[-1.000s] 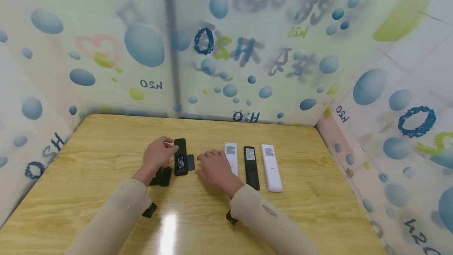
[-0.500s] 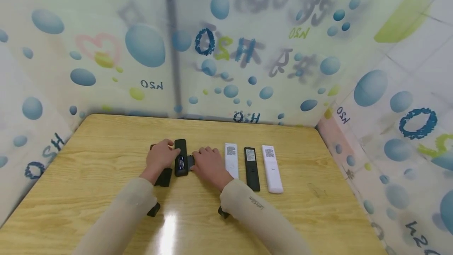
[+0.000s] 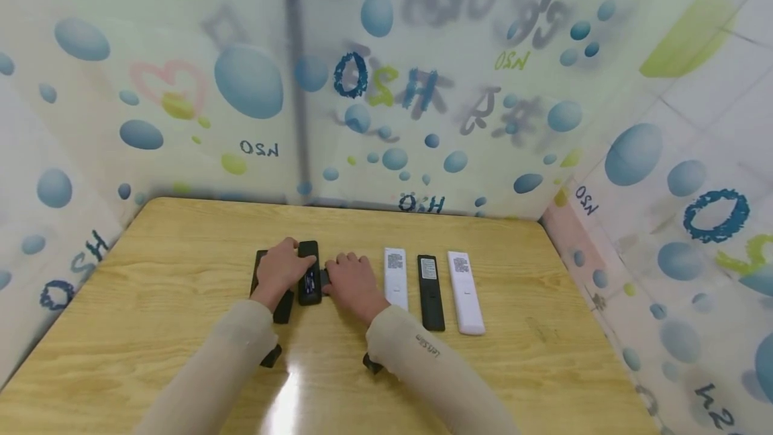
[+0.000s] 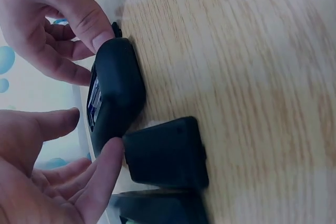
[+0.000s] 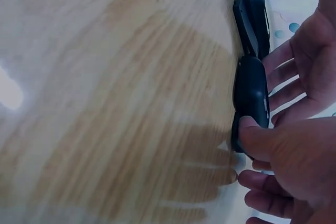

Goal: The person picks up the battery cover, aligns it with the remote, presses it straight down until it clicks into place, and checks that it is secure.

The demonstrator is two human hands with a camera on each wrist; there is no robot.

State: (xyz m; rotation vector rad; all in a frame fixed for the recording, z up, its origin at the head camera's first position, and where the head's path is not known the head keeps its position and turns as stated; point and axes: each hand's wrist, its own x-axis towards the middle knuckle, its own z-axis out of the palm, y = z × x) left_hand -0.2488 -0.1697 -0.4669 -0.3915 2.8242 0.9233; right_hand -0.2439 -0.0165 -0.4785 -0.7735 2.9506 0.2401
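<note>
In the head view, a black remote control point(image 3: 309, 274) lies back side up, its battery compartment uncovered. My left hand point(image 3: 284, 270) hovers at its left edge, a digit reaching over it, with no grip on it. On the other side my right hand point(image 3: 353, 284) pinches the small dark battery cover point(image 3: 325, 278), partly hidden beneath the fingers. In the right wrist view the thumb of this right hand point(image 5: 294, 156) lies on the cover beside the remote. Batteries point(image 4: 95, 98) show in the compartment in the left wrist view. More black remotes point(image 3: 282, 307) lie under my left hand.
Right of my right hand, a white remote point(image 3: 395, 277), a black remote point(image 3: 431, 291) and another white remote point(image 3: 466, 291) lie in a row, labels up. The wooden table point(image 3: 531, 368) ends at a patterned curtain point(image 3: 338, 119) behind and at the sides.
My right hand has moved left onto the battery cover and taken hold of it. My left hand has shifted slightly right, toward the open remote. The remotes stay in place.
</note>
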